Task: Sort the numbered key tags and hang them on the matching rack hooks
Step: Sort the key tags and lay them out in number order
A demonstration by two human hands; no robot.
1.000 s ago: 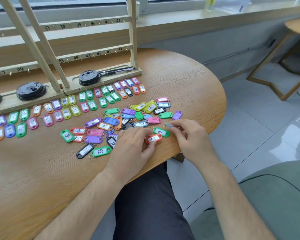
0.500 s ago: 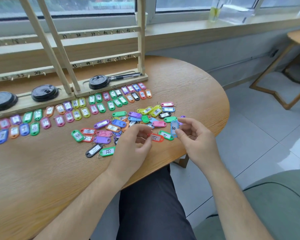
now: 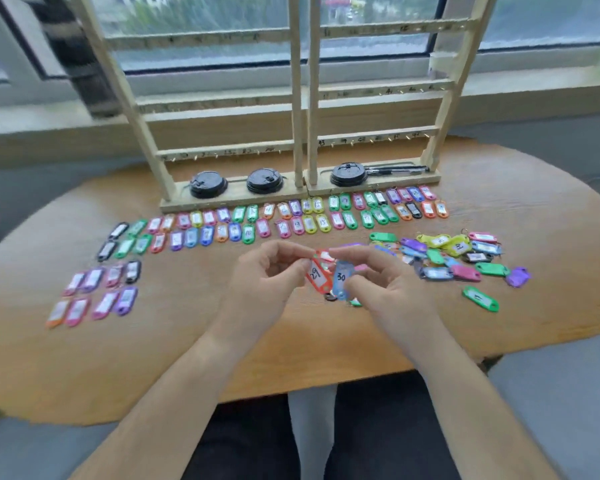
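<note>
Wood-grain counter point(image 3: 187, 358) is occupied by a hook rack point(image 3: 297, 98), with coloured key tags point(image 3: 309, 223) laid in rows before it. Above the counter, the left hand point(image 3: 267, 285) is pinched on a red tag point(image 3: 315, 276) marked 29, the right hand point(image 3: 392, 289) on a blue tag point(image 3: 342, 277) marked 30.

Both bare forearms reach in across the near edge of the tabletop point(image 3: 187, 341) and converge over its middle, wrists slightly bent inward. The left grip point(image 3: 267, 275) has its fingers curled, thumb and forefinger pinching the top end of a red tag point(image 3: 315, 274) marked 29, the other fingers tucked loosely behind. The right grip point(image 3: 385, 285) mirrors it close beside, thumb and forefinger pinching a blue tag point(image 3: 342, 278) marked 30, its remaining fingers curled under. The two grips nearly meet over the tabletop's centre, with the tags side by side between them, faces turned up toward the person.
</note>
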